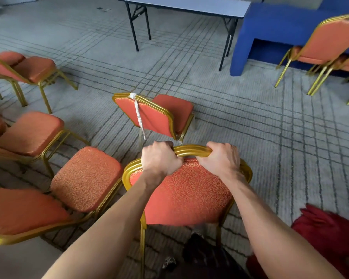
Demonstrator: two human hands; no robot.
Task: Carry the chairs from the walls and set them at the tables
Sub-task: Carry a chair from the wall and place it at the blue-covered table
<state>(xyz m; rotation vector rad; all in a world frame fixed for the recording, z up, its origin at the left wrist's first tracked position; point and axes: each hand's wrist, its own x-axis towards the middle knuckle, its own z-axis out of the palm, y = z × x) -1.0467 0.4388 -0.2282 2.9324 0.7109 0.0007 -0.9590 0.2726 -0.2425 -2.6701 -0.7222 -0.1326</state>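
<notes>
Plenty of carpet (250, 121) to cross before the folding bench (189, 5) and the blue-draped bench (270, 33) up ahead. Loads of orange chairs (30, 131) parked on the left, plus a corded chair (159, 115) right in the path. Held chair (189, 194) directly in front, backrest facing the body, legs on or off the floor hard to tell. Left hand (159, 160) and right hand (222, 160) side by side on the gold top rail, fingers (163, 144) curled tight over it. Best bet, probably: lift straight up, keep the legs clear of the neighbouring seat (85, 178), swing round the corded chair, set down square at a bench.
</notes>
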